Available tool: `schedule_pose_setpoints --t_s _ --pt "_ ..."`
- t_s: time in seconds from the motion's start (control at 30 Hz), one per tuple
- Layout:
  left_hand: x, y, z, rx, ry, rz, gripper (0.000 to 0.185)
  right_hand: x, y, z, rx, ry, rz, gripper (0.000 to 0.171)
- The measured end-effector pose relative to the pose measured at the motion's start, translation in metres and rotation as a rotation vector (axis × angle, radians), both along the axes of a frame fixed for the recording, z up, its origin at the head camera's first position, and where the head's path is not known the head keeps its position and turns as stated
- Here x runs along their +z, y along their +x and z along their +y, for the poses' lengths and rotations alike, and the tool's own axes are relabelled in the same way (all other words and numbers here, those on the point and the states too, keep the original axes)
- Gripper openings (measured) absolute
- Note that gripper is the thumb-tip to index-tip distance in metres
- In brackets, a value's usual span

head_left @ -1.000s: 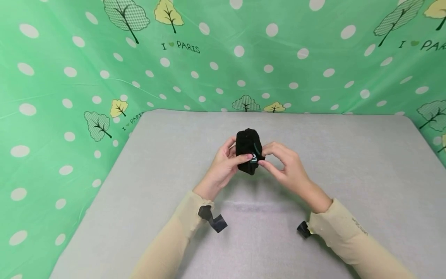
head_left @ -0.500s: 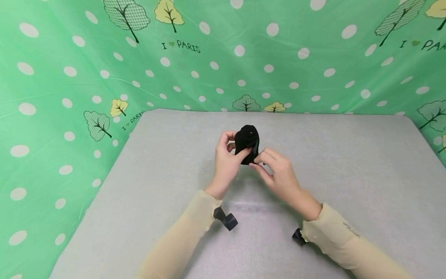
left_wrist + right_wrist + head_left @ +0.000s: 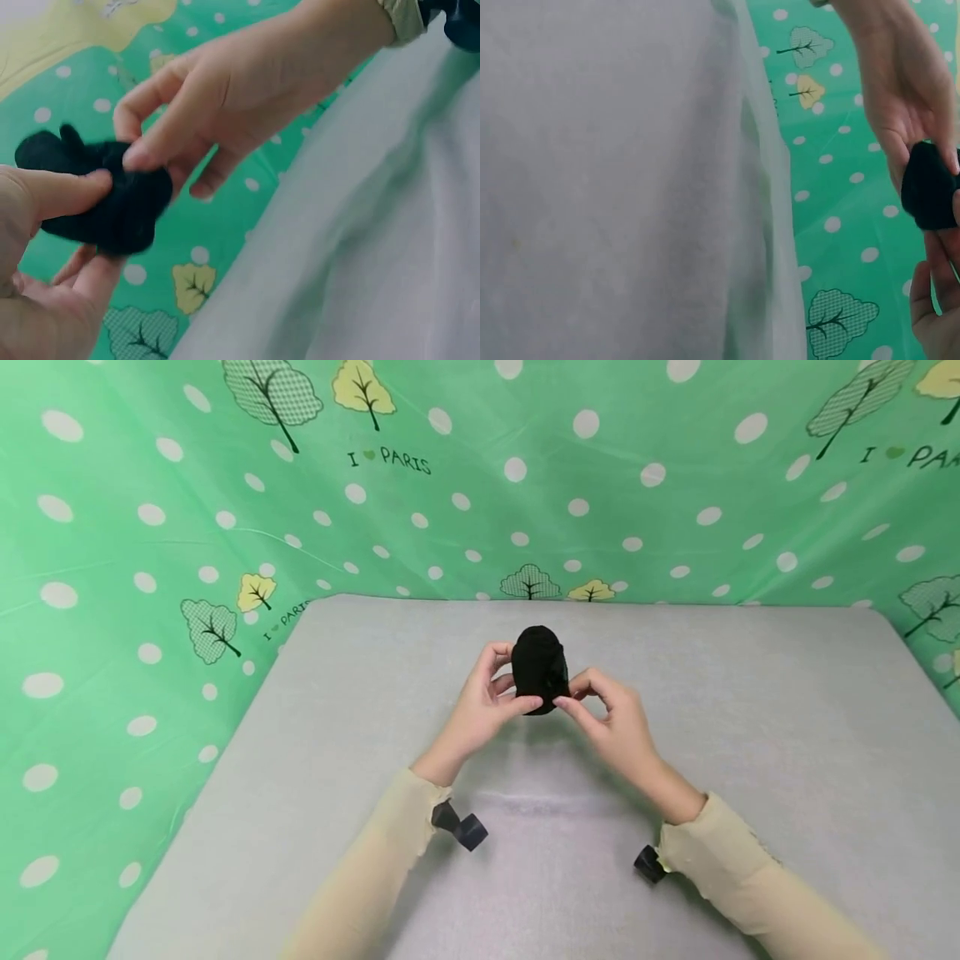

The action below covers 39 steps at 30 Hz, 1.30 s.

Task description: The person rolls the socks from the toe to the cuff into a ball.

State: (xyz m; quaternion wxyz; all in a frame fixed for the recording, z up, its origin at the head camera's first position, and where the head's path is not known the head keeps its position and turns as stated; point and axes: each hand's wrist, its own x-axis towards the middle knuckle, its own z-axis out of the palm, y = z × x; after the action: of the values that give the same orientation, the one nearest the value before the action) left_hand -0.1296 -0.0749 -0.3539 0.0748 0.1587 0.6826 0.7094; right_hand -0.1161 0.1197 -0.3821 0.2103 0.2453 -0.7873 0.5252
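Bundle (image 3: pixel 538 668): held above the table (image 3: pixel 750 735), near its middle, toward the far edge.
Left hand (image 3: pixel 480 714): placed left of the bundle, thumb and fingers touching it.
Right hand (image 3: pixel 615 727): placed right of the bundle, fingertips touching its lower right side.
Backdrop (image 3: pixel 112 610): hung behind the table and along its left side.

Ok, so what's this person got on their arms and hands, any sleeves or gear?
Both arms wear thin, close-fitting pale beige sleeves reaching to the wrists. The right sleeve carries a small line of dark lettering, too small to read. A small black device sits under each wrist: one at the left cuff, one at the right. The left hand and right hand are bare, with no gloves or visible rings.
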Motion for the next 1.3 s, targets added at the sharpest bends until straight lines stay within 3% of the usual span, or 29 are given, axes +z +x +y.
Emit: schedule_pose_setpoints --t_s 0.13,0.3,0.5,0.63,0.7,0.77,0.87,0.97,1.1,1.3 --pt "-0.003 -0.003 -0.002 0.049 -0.029 0.028 0.055 0.002 -0.001 0.0 0.038 -0.047 -0.039 0.013" --pt "-0.007 -0.003 0.003 0.13 -0.051 0.119 0.055 0.0 -0.002 -0.002 0.068 -0.111 -0.058 0.012" --pt "-0.008 -0.003 0.012 0.298 -0.234 0.271 0.046 -0.002 0.001 -0.009 0.014 0.041 0.135 0.019" --pt "-0.007 -0.002 0.018 0.369 -0.354 0.368 0.038 0.0 0.002 -0.014 -0.033 0.094 0.13 0.017" --pt "-0.007 -0.001 0.02 0.349 -0.362 0.373 0.037 0.001 0.002 -0.014 -0.071 0.082 0.059 0.015" --pt "-0.006 -0.001 0.021 0.287 -0.328 0.34 0.037 0.002 0.001 -0.012 -0.102 0.061 -0.008 0.014" --pt "-0.005 0.0 0.019 0.197 -0.194 0.226 0.044 0.003 0.0 -0.008 -0.123 0.041 -0.056 0.014" --pt "-0.005 -0.001 0.015 0.163 -0.106 0.15 0.049 0.003 -0.002 -0.003 -0.101 0.039 -0.053 0.013" --pt "-0.004 -0.002 0.011 0.154 -0.083 0.136 0.052 0.005 -0.003 0.005 -0.06 -0.034 -0.087 0.002" --pt "-0.004 -0.001 0.01 0.114 -0.079 0.128 0.051 0.016 -0.009 0.011 -0.089 -0.1 -0.123 0.01"
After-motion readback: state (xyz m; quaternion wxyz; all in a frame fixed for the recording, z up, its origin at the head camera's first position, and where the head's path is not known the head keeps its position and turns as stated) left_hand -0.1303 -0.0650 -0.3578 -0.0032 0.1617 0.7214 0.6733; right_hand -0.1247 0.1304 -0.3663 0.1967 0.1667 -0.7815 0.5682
